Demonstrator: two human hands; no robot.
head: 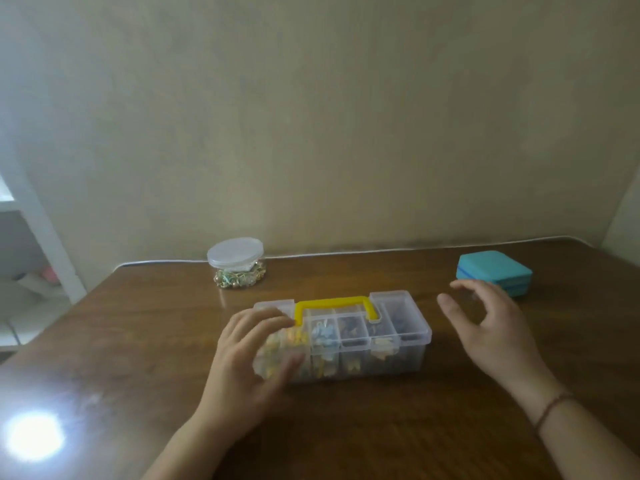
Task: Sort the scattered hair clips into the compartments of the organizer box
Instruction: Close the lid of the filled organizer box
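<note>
Left hand (242, 362) grips the organizer box's (391, 344) left end — right hand (491, 327) hovers unclenched beside it.

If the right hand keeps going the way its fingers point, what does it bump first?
Probably the teal box: the right hand hovers open, fingers aimed away toward it, though how far apart they are is unclear.

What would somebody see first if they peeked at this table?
Probably the clear organizer box with its bright yellow handle, in the middle of the brown table, full of little colourful clips. The left hand rests on the box's left end, and the right hand hovers open beside it. Farther back are a blue case on the right and a small clear jar on the left.
</note>
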